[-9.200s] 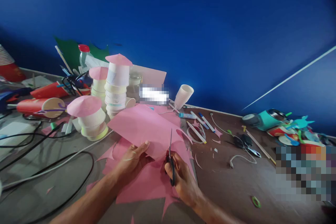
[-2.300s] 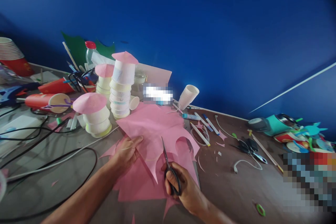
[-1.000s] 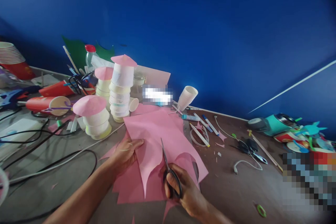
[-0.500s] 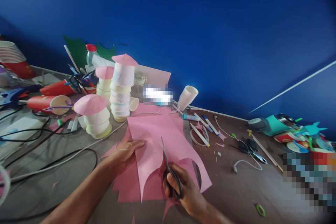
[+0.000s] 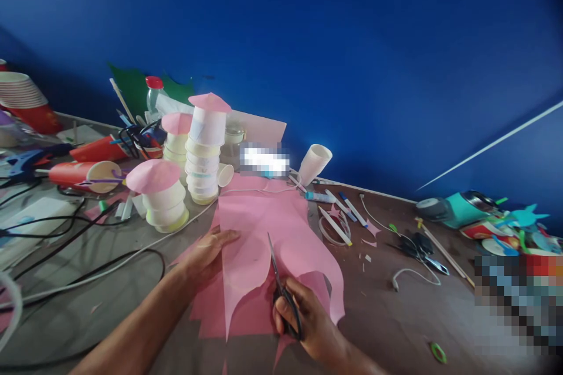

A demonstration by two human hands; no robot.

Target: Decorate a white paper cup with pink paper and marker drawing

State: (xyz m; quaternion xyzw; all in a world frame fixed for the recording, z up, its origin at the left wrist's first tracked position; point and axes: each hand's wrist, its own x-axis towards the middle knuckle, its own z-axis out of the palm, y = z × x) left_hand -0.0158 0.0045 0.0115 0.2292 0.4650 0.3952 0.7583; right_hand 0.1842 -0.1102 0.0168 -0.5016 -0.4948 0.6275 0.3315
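Observation:
My right hand (image 5: 303, 310) grips black-handled scissors (image 5: 286, 292), with fingers in the loops. Their blades point away from me along a curved cut in a pink paper sheet (image 5: 259, 222). At the sheet's left edge, my left hand (image 5: 215, 249) pinches the paper, thumb on top and fingers partly hidden beneath. A cut corner hangs down towards me, and the strip right of the blades curls up. More pink paper (image 5: 246, 319) lies underneath. Beyond my left hand stand stacked white paper cups (image 5: 202, 155) with pink cone tops, and a shorter stack (image 5: 165, 208) similarly topped.
Markers (image 5: 336, 225) and paper scraps lie right of the sheet. A white cable (image 5: 171, 231) crosses the table at left. Red cups (image 5: 81, 174) lie on their sides there. A nested white cup stack (image 5: 315, 163) leans near the blue wall. At far right sits a turquoise container (image 5: 468, 209).
The scissors have shifted slightly forward and left along the cut. The sheet has turned a little, its hanging corner moving left and its right strip curling inward.

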